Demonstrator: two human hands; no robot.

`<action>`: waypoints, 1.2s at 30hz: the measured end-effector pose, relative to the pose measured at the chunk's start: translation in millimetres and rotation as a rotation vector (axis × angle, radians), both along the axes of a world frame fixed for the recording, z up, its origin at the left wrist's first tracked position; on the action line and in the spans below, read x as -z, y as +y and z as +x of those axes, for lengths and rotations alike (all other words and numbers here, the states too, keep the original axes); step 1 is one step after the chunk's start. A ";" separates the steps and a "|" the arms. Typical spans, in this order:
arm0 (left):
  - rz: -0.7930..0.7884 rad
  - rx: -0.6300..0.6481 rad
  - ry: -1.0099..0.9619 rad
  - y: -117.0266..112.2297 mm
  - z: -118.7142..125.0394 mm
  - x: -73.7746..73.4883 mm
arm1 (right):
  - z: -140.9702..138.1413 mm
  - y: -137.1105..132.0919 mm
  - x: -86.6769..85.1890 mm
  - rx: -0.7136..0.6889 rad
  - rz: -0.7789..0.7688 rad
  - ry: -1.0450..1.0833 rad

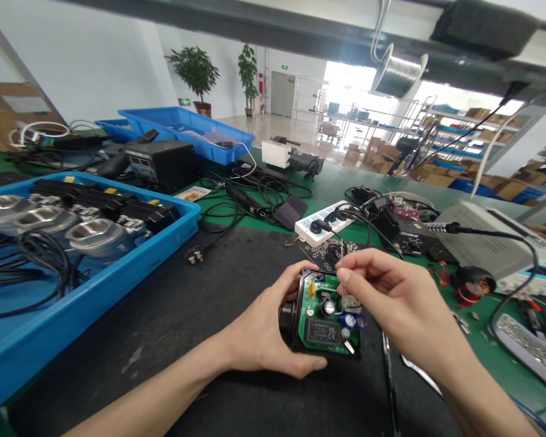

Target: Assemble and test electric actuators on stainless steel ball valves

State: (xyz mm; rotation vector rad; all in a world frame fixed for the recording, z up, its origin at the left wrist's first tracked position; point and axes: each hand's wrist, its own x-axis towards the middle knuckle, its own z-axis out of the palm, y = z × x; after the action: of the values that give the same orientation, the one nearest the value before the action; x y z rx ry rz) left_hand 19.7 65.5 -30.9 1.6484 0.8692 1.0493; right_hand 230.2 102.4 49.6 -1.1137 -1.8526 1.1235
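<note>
My left hand (266,331) is wrapped round a black square housing (295,343) and holds it tilted above the dark mat. Inside its open face sits a green circuit board (316,309) with capacitors, a black block-shaped part and a yellow part. Between the thumb and fingers of my right hand (382,288), a thin metal hex key (342,258) is pinched upright. Its short bent end reaches down to the board beside the round capacitor (327,307). Whether that tip sits in a screw, I cannot tell.
At left is a blue bin (184,218) with metal housings and cables. Behind the hands are a white power strip (325,221) and scattered small rings (318,252). A soldering station (404,237) stands at right, near a tray of small metal parts (530,346).
</note>
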 end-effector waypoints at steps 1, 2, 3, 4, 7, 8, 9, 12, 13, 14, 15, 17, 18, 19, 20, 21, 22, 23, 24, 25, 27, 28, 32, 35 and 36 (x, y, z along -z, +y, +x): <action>-0.002 0.000 -0.003 0.0 0.4 0.5 | -0.9 -0.2 0.9 0.003 0.004 0.001; -0.005 0.001 -0.006 0.0 0.6 0.6 | -1.0 -1.0 1.4 0.008 0.019 -0.004; -0.009 0.002 -0.008 0.0 0.7 0.4 | -0.4 -2.3 1.3 0.013 0.038 -0.015; -0.011 0.003 -0.010 0.0 0.7 0.1 | 0.8 -3.9 0.7 0.018 0.060 -0.027; -0.017 0.008 -0.020 0.3 0.5 -0.5 | 6.4 -9.1 -3.6 0.018 0.161 -0.074; -0.018 0.010 -0.023 0.5 0.3 -0.4 | 8.5 -10.6 -5.5 0.015 0.211 -0.099; -0.020 0.011 -0.025 0.6 0.2 -0.2 | 10.6 -11.9 -7.2 0.012 0.273 -0.126; -0.029 0.010 -0.028 1.0 0.0 0.3 | 15.9 -15.4 -10.8 -0.028 0.463 -0.209; -0.029 0.008 -0.028 1.1 0.1 0.4 | 17.3 -16.5 -11.3 -0.057 0.508 -0.230; -0.026 0.006 -0.027 1.1 0.2 0.3 | 18.4 -17.5 -11.5 -0.089 0.539 -0.248; -0.023 0.005 -0.026 1.1 0.3 0.2 | 19.2 -18.5 -11.6 -0.117 0.559 -0.261; -0.019 0.003 -0.026 1.1 0.4 0.0 | 20.2 -20.3 -11.6 -0.152 0.588 -0.283; -0.018 0.003 -0.028 1.1 0.5 0.0 | 20.4 -21.0 -11.6 -0.160 0.604 -0.289; -0.017 0.004 -0.031 1.0 0.5 0.0 | 20.6 -21.5 -11.8 -0.163 0.623 -0.292; -0.017 0.006 -0.034 0.9 0.5 0.1 | 20.9 -21.9 -12.1 -0.167 0.641 -0.296; -0.017 0.006 -0.037 0.8 0.6 0.2 | 21.2 -22.1 -12.5 -0.172 0.654 -0.301; -0.018 0.006 -0.040 0.7 0.6 0.3 | 21.6 -22.2 -13.0 -0.179 0.664 -0.303; -0.019 0.006 -0.043 0.6 0.7 0.4 | 22.3 -22.1 -13.5 -0.183 0.666 -0.307; -0.021 0.006 -0.048 0.6 0.9 0.4 | 23.0 -21.9 -14.1 -0.187 0.665 -0.311; -0.021 0.005 -0.053 0.6 1.1 0.3 | 23.9 -21.8 -14.7 -0.190 0.655 -0.314; -0.024 0.005 -0.062 0.7 1.5 0.0 | 25.8 -21.7 -15.9 -0.198 0.635 -0.318; -0.025 0.007 -0.064 0.8 1.7 -0.1 | 26.8 -21.9 -16.7 -0.205 0.627 -0.322; -0.040 0.018 -0.070 1.0 2.3 -0.4 | 31.0 -24.3 -21.0 -0.246 0.648 -0.340; -0.038 0.010 -0.060 0.8 2.4 -0.2 | 34.2 -26.4 -25.0 -0.256 0.664 -0.385; -0.035 0.008 -0.055 0.8 2.3 0.0 | 35.0 -26.9 -26.2 -0.255 0.663 -0.400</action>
State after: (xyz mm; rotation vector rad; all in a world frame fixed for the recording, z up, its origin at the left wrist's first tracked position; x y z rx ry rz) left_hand 22.1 66.3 -30.9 1.5852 0.8396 1.0629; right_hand 265.2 75.5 75.8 -0.7524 -2.4751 0.3428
